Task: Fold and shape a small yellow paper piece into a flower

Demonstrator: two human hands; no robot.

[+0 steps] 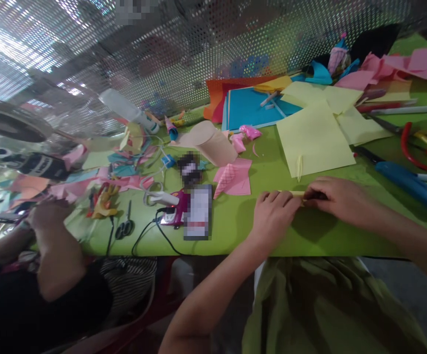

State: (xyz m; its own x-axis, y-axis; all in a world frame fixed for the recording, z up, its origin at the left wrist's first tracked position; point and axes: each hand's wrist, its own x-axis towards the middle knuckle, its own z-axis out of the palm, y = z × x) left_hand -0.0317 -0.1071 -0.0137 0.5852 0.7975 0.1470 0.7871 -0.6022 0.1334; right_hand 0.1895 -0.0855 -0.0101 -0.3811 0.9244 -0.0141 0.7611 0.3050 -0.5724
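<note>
At far left we find a round fan (10,120), pale light coming through the perforated screen (243,44) that backs the room. Below it a co-worker (54,231) leans bare forearms over coloured scraps. The counter (235,231) has a smooth green covering, slightly shiny, and runs across our whole view. Going right, we meet black scissors (124,228), trailing cables, a tan cylinder (213,142) lying on its side and a pink patterned cone (225,179) on a pink sheet (243,177).

Right of centre, near the front edge, a narrow pale yellow strip (287,192) lies partly under our fingers. Our left hand (274,216) presses down over it, fingers close together; we cannot tell what its thumb does. Our right hand (331,196) pinches at the strip's right end, though the fingertips hide the exact grip. We judge the strip very light, soft and bendable, likely to crease or roll away from flat if squeezed hard. It is best pinned lightly along its length and taken by the end between fingertip pads.

Just beyond it sits a thin yellow loop (299,168), beside larger yellow sheets (315,140). Farther right rests a blue-bodied tool (416,189).
</note>
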